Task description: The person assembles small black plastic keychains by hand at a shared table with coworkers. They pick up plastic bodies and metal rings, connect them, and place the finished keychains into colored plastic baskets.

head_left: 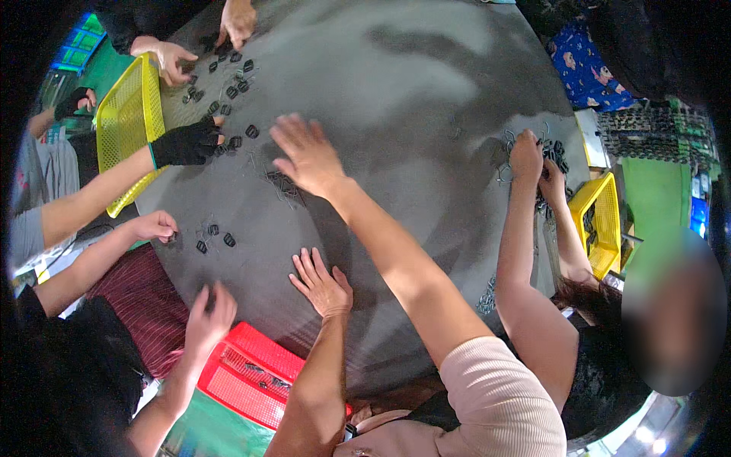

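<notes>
Above the grey round table (411, 99), my right hand (308, 156) reaches out with fingers spread, holding nothing. Just below it is a small pile of thin metal wire pieces (283, 189). My left hand (324, 288) is nearer to me, palm down on or just over the tabletop, fingers apart and nothing in them. Left of my right hand lie several small black plastic pieces (234, 142), and a few more (214, 229) lie with bits of wire at the left edge. I cannot make out their exact kind.
A red basket (251, 335) with some small parts stands left of my left forearm. Yellow baskets (114, 99) (609, 228) stand at either side. Co-workers' hands work around the table, including a black-gloved hand (190, 143); one person at right handles a wire-and-black-piece heap (560, 156).
</notes>
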The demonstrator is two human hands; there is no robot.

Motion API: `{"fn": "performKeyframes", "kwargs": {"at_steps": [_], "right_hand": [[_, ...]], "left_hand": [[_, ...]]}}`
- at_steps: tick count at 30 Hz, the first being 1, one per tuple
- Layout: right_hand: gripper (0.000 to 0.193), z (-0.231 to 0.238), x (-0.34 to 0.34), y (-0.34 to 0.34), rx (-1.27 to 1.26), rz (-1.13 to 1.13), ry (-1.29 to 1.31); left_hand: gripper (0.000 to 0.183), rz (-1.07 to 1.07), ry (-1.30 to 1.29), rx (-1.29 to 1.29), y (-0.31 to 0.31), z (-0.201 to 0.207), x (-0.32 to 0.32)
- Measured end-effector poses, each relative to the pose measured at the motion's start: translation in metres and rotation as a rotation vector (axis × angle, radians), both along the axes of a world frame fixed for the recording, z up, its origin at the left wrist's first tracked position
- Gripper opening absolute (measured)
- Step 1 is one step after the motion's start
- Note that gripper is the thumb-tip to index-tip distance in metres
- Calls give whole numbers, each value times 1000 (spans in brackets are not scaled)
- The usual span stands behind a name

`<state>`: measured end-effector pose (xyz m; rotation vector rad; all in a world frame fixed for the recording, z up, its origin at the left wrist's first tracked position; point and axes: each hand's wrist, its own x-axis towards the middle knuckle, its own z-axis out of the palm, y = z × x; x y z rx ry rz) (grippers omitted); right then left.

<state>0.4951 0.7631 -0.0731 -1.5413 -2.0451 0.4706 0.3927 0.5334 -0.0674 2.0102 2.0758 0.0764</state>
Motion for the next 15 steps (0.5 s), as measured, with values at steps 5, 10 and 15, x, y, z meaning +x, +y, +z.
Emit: {"fn": "performKeyframes", "kwargs": {"at_steps": [5,10,15], "right_hand": [[66,-3,126,-12,42,-979,-268],[66,-23,179,-20,-93,-940,-316],[57,3,105,-33,115,-355,-203]], "left_hand": [[59,-32,48,29,1,1,1],[59,-67,39,28,2,3,8],[57,-17,65,13,2,6,6]]}}
